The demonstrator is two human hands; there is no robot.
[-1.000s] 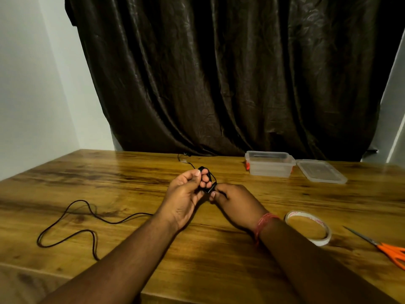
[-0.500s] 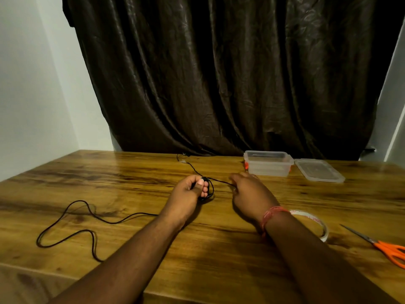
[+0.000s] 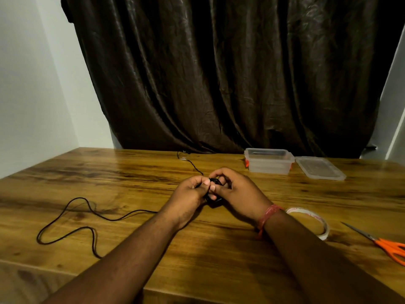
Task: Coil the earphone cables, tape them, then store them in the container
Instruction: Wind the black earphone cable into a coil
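A black earphone cable point(image 3: 87, 207) trails in loose loops over the left of the wooden table point(image 3: 131, 176). Part of it is wound into a small coil point(image 3: 213, 181) at the table's middle. My left hand point(image 3: 188, 194) grips the coil with fingers and thumb curled round it. My right hand point(image 3: 236, 191) meets it from the right, its curled fingers pinching the cable at the coil. A thin strand runs from the coil toward the far edge. A roll of white tape point(image 3: 311, 220) lies by my right wrist. The clear container point(image 3: 268, 161) stands open at the back right.
The container's clear lid point(image 3: 318, 167) lies flat to its right. Orange-handled scissors point(image 3: 385, 246) rest near the right edge, blades pointing left. A dark curtain hangs behind the table, with white walls on both sides.
My right hand, which had reached out toward the container with the strand, has come back to the coil and now pinches the cable beside my left hand.
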